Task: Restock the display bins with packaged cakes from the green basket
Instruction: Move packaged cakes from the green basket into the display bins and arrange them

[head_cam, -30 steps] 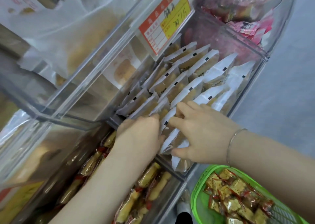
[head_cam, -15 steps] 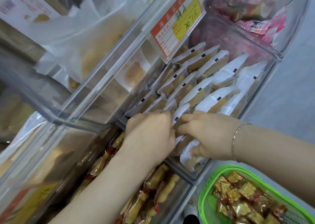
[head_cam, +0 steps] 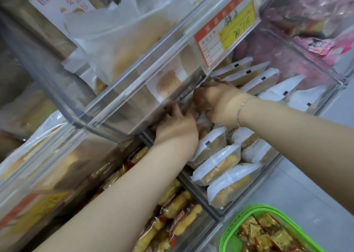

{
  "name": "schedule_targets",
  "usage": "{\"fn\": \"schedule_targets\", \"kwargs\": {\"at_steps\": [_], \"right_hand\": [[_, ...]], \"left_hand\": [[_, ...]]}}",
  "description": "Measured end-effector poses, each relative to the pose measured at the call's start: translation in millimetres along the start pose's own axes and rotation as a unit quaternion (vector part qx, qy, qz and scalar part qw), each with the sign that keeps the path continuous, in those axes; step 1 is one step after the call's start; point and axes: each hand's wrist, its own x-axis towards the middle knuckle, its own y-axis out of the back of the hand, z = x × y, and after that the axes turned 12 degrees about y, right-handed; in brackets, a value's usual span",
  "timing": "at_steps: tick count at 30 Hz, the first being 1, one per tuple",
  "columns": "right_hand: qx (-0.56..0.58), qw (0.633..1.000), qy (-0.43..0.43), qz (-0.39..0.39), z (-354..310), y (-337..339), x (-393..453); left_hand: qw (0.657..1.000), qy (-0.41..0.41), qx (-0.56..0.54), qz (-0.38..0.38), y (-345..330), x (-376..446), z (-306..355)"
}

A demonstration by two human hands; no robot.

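Both grips, left hand (head_cam: 177, 129) and right hand (head_cam: 220, 106), curl into white packaged cakes (head_cam: 216, 163) in the bin.

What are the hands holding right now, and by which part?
Cannot be told. Both the left hand and right hand reach among the white cake packets deep in the clear bin; their fingers are hidden.

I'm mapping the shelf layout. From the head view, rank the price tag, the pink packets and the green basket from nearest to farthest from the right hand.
1. Price tag, just above the right hand.
2. Pink packets, upper right.
3. Green basket, bottom right, below the bin.
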Motion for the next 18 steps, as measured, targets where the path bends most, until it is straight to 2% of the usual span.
{"fn": "schedule_targets", "kwargs": {"at_steps": [3,5,9,12,14,16,18], "right_hand": [[0.011,0.999,-0.025,-0.034,16,-1,-6],[0.030,0.999,-0.034,-0.022,24,1,-11],[0.019,0.999,0.001,-0.026,11,-3,-15],[0.029,0.998,0.027,-0.042,4,-3,-21],[0.077,0.996,0.031,-0.014,10,4,-22],[0.114,0.992,0.025,0.056,17,11,-14],[0.081,0.989,0.018,0.125,25,11,1]], "left_hand": [[0.999,0.050,0.022,-0.001,-9,-4,3],[0.997,0.080,0.003,0.007,-12,-2,3],[0.989,0.137,-0.050,-0.013,-12,11,14],[0.989,0.138,-0.060,-0.009,-12,11,15],[0.991,0.122,-0.052,-0.006,-12,6,9],[0.993,0.108,-0.053,0.018,-9,2,3],[0.992,0.097,-0.064,0.052,-4,1,0]]}}
